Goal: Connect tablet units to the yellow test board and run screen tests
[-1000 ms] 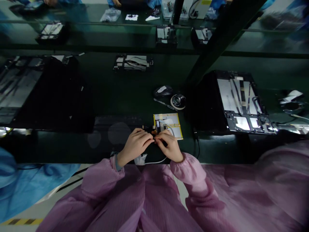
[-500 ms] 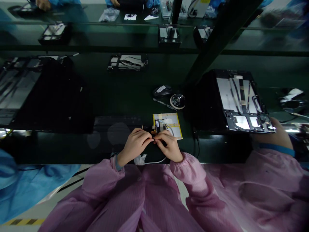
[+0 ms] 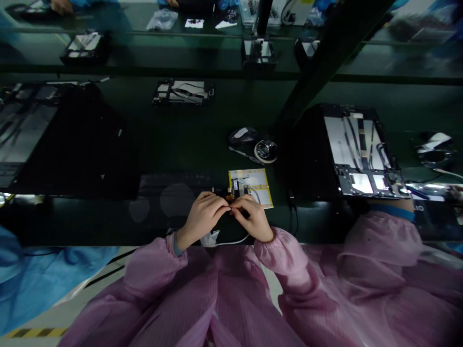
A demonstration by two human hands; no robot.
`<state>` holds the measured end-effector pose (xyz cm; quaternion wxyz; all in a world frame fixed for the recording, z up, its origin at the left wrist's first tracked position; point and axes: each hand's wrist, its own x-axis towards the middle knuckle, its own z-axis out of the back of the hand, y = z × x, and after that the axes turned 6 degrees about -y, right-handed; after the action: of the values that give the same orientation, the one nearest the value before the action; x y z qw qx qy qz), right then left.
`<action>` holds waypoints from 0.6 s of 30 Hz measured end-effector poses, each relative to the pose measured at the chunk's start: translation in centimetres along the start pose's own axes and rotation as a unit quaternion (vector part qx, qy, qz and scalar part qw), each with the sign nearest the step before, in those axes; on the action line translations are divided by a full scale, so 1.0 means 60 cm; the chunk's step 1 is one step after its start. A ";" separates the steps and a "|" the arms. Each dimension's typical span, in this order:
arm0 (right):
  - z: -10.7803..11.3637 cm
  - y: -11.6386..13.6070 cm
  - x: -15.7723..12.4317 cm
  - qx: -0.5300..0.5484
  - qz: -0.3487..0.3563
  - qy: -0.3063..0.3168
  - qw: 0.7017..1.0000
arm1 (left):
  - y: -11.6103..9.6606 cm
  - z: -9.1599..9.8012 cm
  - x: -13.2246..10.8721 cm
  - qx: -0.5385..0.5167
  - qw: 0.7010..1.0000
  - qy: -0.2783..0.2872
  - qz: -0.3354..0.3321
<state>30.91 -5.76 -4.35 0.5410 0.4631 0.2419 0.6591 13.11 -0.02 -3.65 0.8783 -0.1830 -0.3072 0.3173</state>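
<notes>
My left hand [image 3: 203,216] and my right hand [image 3: 253,218] meet fingertip to fingertip at the near edge of the dark green bench, both pinched on a small dark part [image 3: 231,209] too small to name. Just beyond the fingers lies a yellow-and-white pad [image 3: 257,179] with a small black component [image 3: 239,188] and a white cable on it. A white cable [image 3: 235,240] runs under my right wrist. Pink sleeves cover both my arms.
A black mouse [image 3: 243,136] and a tape roll [image 3: 266,150] sit behind the pad. An opened device chassis [image 3: 356,159] lies at right, where a co-worker's pink sleeve [image 3: 383,236] reaches in. A black sheet [image 3: 72,140] lies left; more chassis [image 3: 183,91] ride the belt behind.
My hands stay pinched together in place. The co-worker's arm at right has moved in toward the open chassis. The chassis on the far belt have drifted sideways.
</notes>
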 end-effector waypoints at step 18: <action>0.040 -0.009 0.002 0.031 -0.019 -0.061 0.998 | -0.010 0.019 -0.004 -0.047 0.999 0.012 0.020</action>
<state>33.25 -5.95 -3.66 0.5529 0.5138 0.2375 0.6114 12.47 -0.51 -2.59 0.8660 -0.2342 -0.3074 0.3174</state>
